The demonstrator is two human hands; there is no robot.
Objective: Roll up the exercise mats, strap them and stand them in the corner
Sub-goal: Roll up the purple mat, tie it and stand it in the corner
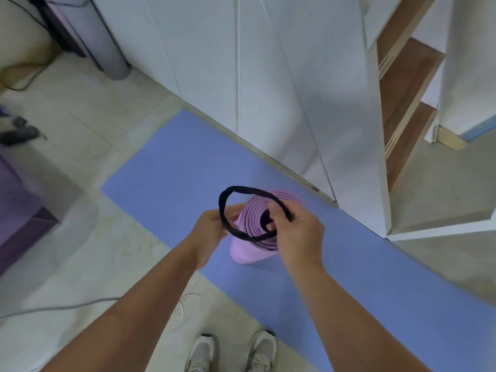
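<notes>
A rolled pink mat (248, 251) stands on end below my hands, its spiral top facing the camera. A black strap loop (236, 190) is held wide over that top end. My left hand (209, 232) grips the loop's left side. My right hand (298, 232) grips its right side, with fingers reaching into the roll's centre. A blue mat (174, 167) lies flat and unrolled on the floor under the pink roll. Another rolled mat, grey-lilac, (107, 41) stands in the far left corner.
White cabinet doors (241, 76) run along the blue mat's far edge. Wooden steps (408, 103) rise at the right. A purple box (18, 205) sits at the left, and cables (53, 308) lie on the tiled floor. My shoes (230, 353) show at the bottom.
</notes>
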